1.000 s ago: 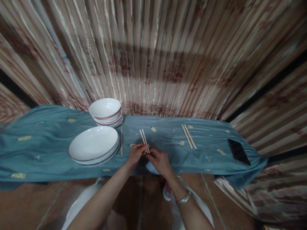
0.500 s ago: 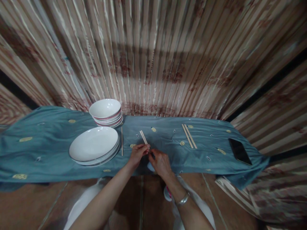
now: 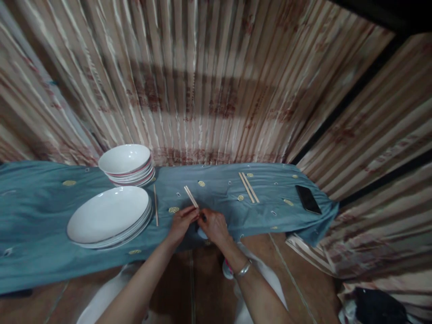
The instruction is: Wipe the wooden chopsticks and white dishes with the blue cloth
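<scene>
Close to the table's front edge, my left hand (image 3: 182,222) is closed on a pair of light wooden chopsticks (image 3: 191,197), which slant up and away to the left. My right hand (image 3: 213,225) meets it there, fingers pinched round the near ends of the same pair. Those near ends are mostly hidden by the fingers. To the left of my hands a single chopstick (image 3: 155,205) lies on the cloth beside the plates. Further right rests another pair of chopsticks (image 3: 249,187), lying side by side.
A stack of white oval plates (image 3: 110,216) stands at the left, with a stack of white bowls (image 3: 124,159) behind it. A black phone (image 3: 308,199) lies toward the right end of the blue tablecloth (image 3: 216,180). A pleated curtain (image 3: 202,90) hangs behind the table.
My view has turned to the right, so the table and dishes sit further left in it. Both hands stay together on the chopsticks, whose tilt has changed slightly.
</scene>
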`<state>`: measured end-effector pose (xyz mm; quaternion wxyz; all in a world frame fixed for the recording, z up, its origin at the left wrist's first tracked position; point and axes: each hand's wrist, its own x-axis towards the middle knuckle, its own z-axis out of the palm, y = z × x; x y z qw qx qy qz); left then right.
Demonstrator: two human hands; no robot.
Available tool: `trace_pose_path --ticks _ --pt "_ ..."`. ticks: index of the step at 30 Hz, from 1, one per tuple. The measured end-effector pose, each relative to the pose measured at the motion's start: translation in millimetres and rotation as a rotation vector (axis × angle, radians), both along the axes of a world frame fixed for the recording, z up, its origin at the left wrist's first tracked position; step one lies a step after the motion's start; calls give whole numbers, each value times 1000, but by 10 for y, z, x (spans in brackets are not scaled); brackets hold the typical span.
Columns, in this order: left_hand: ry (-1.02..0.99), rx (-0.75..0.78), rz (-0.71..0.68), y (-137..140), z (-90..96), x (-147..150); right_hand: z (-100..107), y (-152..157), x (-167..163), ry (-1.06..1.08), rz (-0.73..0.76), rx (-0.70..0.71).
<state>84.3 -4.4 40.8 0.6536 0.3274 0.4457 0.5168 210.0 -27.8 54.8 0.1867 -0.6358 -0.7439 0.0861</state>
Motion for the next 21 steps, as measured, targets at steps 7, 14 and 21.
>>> trace_pose_path --ticks 7,14,21 --pt "127 69 -64 -12 -98 -42 -5 76 125 9 -97 -28" --pt "602 422 -125 -38 -250 -43 144 348 577 -58 -283 -33" --pt "731 552 -228 -172 -196 -3 307 694 1306 -242 -466 -203"
